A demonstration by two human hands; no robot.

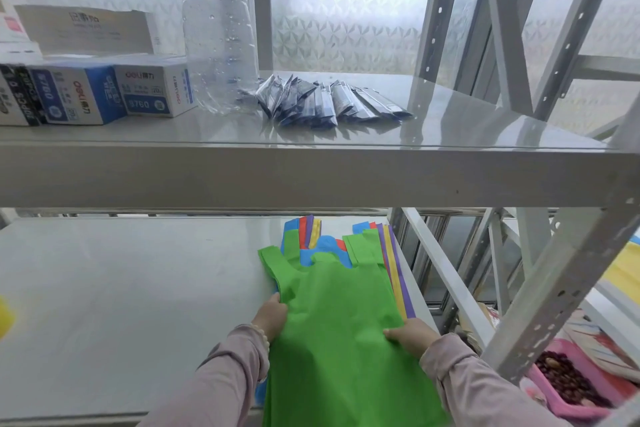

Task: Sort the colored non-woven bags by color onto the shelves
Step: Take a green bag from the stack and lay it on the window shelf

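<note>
A green non-woven bag [339, 315] lies on top of a stack of colored bags [394, 253] at the right end of the lower shelf [121, 305]. Blue, red, yellow and purple edges show under it. My left hand [272, 317] pinches the green bag's left edge. On its right edge my right hand [412, 334] grips it, thumb on top. The bag's lower part hangs over the shelf's front edge.
The upper shelf [311, 170] carries stationery boxes [104, 94], a clear plastic bottle [221, 45] and dark blue sachets [322, 104]. Grey slotted uprights [561, 291] stand at the right. A pink basket [575, 381] sits low right. A yellow blur [5, 321] shows at the left edge.
</note>
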